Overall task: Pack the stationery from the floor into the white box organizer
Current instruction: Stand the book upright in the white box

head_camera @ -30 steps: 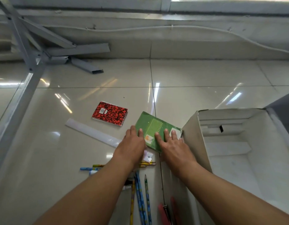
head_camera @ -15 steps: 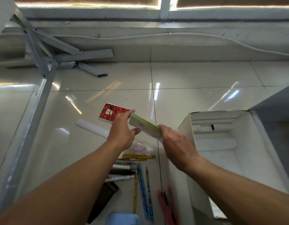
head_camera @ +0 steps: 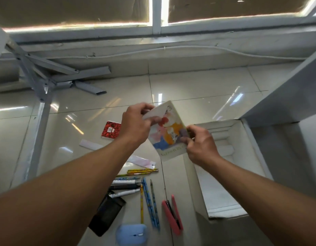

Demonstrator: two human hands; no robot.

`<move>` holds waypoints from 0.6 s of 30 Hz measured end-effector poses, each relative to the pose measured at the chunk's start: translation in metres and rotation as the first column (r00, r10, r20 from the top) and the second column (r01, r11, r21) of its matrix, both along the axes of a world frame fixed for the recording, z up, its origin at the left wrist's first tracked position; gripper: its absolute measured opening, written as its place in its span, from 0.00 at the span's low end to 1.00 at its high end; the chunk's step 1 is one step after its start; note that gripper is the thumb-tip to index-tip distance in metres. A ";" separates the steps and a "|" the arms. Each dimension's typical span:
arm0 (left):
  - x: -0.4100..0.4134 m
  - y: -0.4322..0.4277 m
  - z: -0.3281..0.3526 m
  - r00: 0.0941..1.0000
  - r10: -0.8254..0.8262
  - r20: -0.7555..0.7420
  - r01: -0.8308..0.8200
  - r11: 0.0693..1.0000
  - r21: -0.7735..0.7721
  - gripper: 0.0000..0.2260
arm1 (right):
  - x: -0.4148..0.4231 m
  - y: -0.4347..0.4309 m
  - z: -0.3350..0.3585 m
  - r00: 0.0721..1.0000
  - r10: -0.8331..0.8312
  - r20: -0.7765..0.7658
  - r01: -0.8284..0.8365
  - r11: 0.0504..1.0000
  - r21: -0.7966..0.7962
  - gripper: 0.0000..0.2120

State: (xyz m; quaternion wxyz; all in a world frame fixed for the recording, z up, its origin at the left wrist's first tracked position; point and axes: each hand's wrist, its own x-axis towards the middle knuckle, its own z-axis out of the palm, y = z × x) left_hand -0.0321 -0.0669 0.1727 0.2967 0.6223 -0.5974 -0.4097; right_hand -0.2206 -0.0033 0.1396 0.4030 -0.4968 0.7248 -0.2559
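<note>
A: Status of the book?

B: The book is held in the air by both hands. The left hand grip is pinched on its far-left corner. The right hand grip is pinched on its right edge. The box is just right of the grip and below it, open side up.

A: How should the step be done?

B: As a judgement: the book should be carried right, over the box's left wall, and levelled before it is lowered. One grip should be released only once the book is inside the walls. The cover corner at the left grip looks lifted and should be flattened first, so no crease gets packed. The ledges at the box's far end should be cleared.

A: What can't be made out?

B: The cover text is blurred. The fingers behind the book are hidden, so how deep the hold goes cannot be told. Part of the box floor is covered by the right forearm.

Below the grip, pencils, markers and a stapler are seen on the floor. A pouch is partly covered by the left arm. A blue thing at the frame's bottom edge is blurred and cut off, so it is not identified.

Left of the grip are a red pad and a ruler. The ruler is partly covered by the left arm.
</note>
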 end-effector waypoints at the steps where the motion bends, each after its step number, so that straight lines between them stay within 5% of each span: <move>1: -0.010 -0.003 0.002 1.000 -0.005 -0.019 0.005 1.000 -0.017 0.11 | -0.010 -0.003 0.001 0.999 -0.053 0.010 0.053 0.999 0.001 0.04; 7: -0.073 -0.013 -0.010 0.987 -0.148 0.057 0.154 0.979 -0.137 0.13 | -0.075 -0.003 -0.011 0.984 -0.178 0.027 0.177 0.984 0.017 0.06; 13: -0.130 -0.013 -0.018 0.991 -0.131 -0.022 0.113 0.919 -0.377 0.14 | -0.108 -0.006 -0.040 0.933 -0.353 -0.069 0.336 0.924 -0.181 0.06; 18: -0.146 -0.010 -0.052 0.971 -0.233 0.045 0.235 0.919 -0.317 0.14 | -0.130 0.002 -0.072 0.930 -0.347 -0.121 0.335 0.936 -0.110 0.07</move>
